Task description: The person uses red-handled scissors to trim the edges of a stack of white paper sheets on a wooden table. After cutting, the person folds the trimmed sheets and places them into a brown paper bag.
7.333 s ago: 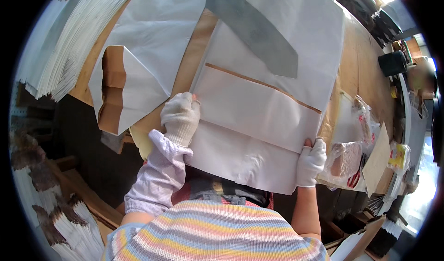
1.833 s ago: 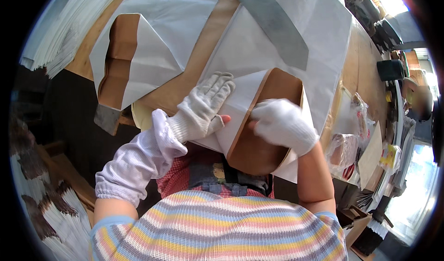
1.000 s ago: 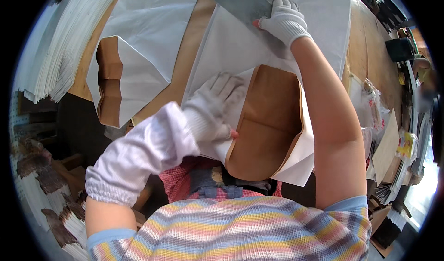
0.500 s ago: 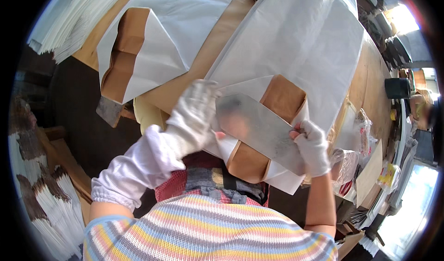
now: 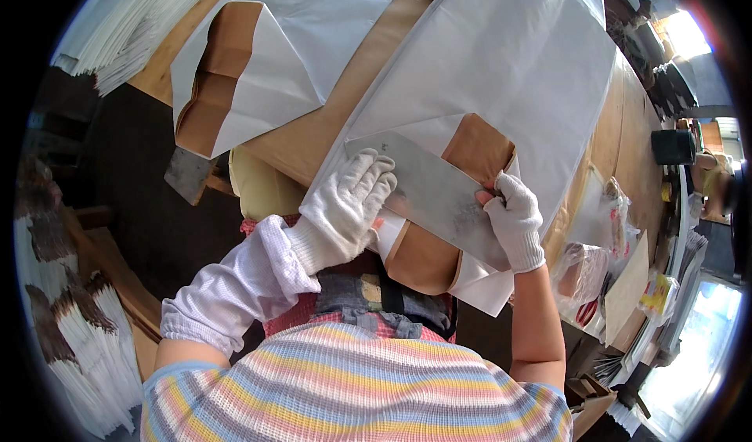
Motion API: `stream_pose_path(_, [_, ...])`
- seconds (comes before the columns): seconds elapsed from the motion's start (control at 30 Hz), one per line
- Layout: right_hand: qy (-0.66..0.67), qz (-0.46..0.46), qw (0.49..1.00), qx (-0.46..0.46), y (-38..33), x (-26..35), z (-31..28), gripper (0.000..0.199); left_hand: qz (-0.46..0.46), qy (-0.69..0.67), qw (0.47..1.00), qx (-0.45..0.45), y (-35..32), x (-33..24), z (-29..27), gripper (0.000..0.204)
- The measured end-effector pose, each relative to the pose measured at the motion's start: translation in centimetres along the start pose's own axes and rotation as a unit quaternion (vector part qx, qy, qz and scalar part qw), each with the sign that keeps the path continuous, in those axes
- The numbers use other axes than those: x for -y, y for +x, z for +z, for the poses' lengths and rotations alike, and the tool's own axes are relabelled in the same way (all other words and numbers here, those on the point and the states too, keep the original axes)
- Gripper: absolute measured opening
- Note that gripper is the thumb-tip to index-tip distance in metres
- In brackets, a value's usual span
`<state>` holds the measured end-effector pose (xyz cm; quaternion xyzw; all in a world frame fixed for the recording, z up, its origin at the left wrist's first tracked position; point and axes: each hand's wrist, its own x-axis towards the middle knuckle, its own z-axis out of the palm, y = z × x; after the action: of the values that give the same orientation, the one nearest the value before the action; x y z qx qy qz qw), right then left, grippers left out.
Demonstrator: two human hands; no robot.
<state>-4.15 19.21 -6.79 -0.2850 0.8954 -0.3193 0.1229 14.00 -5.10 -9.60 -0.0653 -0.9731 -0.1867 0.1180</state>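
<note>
A flat grey metal plate (image 5: 442, 195) lies slantwise over the folded-out end of a paper bag (image 5: 478, 148), white outside and brown inside. My right hand (image 5: 513, 219), in a white glove with bare fingertips, is closed on the plate's right part, thumb on top. My left hand (image 5: 352, 203), in a white glove and sleeve, lies with fingers stretched out at the plate's left end and over the bag's near left edge. Another bag with its end opened out to the brown lining (image 5: 215, 82) lies at the far left.
Large white paper sheets (image 5: 501, 74) are stacked on the wooden table (image 5: 627, 121). Piles of folded white paper (image 5: 133, 31) stand at the far left, more bundles (image 5: 90, 348) at the near left. Clear plastic bags (image 5: 580, 274) lie at the right, near a dark bin (image 5: 674, 149).
My left hand has come down to rest at the plate's left end, its fingers straightened. The plate lies flatter and has moved slightly away from me, with my right hand still on it.
</note>
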Motion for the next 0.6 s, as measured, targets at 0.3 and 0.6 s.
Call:
stream_pose_path(0.3, [-0.171,-0.107,0.978,-0.052,-0.7,-0.5,0.1,0.012,0.008,0.023,0.998,0.065,1.0,-0.7,-0.1,0.066])
stream_pose_path(0.6, [-0.144,-0.200,0.968,-0.046,-4.4,0.1,2.4,0.071,0.039,0.095,0.989,0.102,1.3,-1.5,-1.1,0.062])
